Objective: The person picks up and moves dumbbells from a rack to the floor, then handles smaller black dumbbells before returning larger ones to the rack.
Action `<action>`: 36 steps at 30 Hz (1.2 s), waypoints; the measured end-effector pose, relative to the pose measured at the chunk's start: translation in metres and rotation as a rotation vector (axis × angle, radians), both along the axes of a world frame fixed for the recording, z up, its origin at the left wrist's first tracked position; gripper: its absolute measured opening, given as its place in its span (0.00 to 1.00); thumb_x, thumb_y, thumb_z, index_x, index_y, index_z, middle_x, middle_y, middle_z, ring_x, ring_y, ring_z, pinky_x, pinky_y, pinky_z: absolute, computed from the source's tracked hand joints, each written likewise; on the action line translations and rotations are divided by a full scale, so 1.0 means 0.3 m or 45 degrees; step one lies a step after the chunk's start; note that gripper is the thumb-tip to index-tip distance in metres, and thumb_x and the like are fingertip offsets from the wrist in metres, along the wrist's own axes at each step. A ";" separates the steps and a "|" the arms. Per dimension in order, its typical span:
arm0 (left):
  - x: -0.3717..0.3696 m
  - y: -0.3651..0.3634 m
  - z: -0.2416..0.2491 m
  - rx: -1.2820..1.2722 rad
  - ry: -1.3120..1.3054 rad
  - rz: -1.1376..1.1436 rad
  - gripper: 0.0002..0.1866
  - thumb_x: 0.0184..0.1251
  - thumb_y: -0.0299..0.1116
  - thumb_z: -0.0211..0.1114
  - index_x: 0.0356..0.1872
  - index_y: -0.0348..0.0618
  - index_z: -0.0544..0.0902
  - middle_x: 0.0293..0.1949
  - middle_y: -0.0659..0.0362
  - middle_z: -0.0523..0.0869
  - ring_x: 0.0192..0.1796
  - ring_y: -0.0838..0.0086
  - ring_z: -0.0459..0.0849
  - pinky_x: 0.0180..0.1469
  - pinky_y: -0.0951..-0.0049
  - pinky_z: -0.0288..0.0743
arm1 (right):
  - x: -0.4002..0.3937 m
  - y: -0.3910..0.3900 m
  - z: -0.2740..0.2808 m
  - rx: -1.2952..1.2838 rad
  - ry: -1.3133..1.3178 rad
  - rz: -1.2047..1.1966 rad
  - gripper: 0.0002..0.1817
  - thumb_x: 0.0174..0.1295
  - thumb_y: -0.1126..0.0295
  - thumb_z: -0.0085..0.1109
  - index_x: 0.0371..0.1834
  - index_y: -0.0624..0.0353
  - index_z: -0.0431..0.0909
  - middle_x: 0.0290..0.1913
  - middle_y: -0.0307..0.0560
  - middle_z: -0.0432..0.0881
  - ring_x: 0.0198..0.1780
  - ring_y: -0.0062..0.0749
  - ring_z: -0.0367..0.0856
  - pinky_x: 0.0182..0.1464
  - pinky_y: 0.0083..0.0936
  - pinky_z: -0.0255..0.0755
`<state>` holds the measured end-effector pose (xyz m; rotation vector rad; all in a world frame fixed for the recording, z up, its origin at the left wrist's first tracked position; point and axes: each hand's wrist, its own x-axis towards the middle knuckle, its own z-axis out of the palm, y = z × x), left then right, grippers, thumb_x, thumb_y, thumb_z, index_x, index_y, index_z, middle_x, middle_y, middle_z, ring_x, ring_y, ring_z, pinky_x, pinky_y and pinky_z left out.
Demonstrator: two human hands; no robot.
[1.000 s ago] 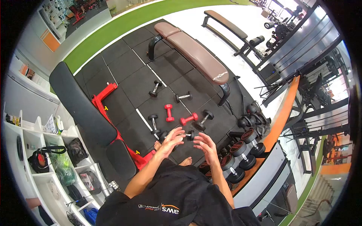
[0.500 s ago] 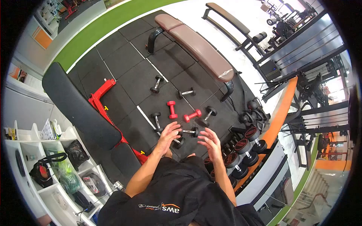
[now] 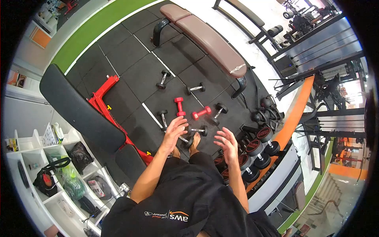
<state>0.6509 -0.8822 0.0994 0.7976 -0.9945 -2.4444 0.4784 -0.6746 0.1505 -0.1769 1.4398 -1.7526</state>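
Observation:
My left hand [image 3: 174, 133] is raised in front of me with its fingers apart and nothing in it. Across from it, my right hand [image 3: 227, 143] is also empty, fingers spread. Below them on the floor lie two red dumbbells, one upright in view [image 3: 179, 106] and one slanted [image 3: 201, 113]. Around these are several black dumbbells with chrome handles: a far one [image 3: 163, 79], one beside it [image 3: 196, 88], one at the right [image 3: 218, 114], one at the left [image 3: 163, 120], and one by my foot [image 3: 197, 130]. Another is partly hidden near my left hand.
A brown flat bench [image 3: 213, 43] stands ahead. At my left is a black-padded bench with a red frame [image 3: 103, 93], beside white cubby shelves [image 3: 59, 193]. A rack of heavier dumbbells [image 3: 258, 154] and some kettlebells [image 3: 268, 110] are at the right.
My hands have moved a little further apart, the right one shifting right and slightly down. One bare foot now shows more between them. The dumbbells remain on the floor.

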 end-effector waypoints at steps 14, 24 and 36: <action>-0.142 -0.030 0.085 -0.240 -0.054 0.397 0.32 0.69 0.35 0.65 0.72 0.41 0.67 0.67 0.51 0.74 0.67 0.64 0.75 0.63 0.64 0.72 | -0.328 0.014 -0.020 -0.080 -0.053 0.158 0.27 0.67 0.70 0.57 0.70 0.64 0.66 0.60 0.55 0.78 0.58 0.40 0.80 0.58 0.38 0.78; -0.208 -0.010 0.279 -0.445 -0.042 0.227 0.31 0.71 0.39 0.59 0.72 0.37 0.67 0.70 0.48 0.72 0.71 0.61 0.72 0.69 0.59 0.65 | -0.386 -0.123 0.112 -0.190 0.065 0.361 0.30 0.64 0.68 0.57 0.70 0.64 0.66 0.67 0.57 0.73 0.68 0.45 0.73 0.66 0.43 0.71; -0.033 -0.225 0.885 -1.337 0.610 0.265 0.24 0.70 0.54 0.58 0.60 0.54 0.80 0.70 0.42 0.67 0.72 0.42 0.66 0.69 0.38 0.57 | -0.123 -0.351 0.690 -0.954 0.331 0.638 0.21 0.57 0.33 0.62 0.41 0.33 0.88 0.73 0.53 0.63 0.78 0.70 0.42 0.70 0.82 0.34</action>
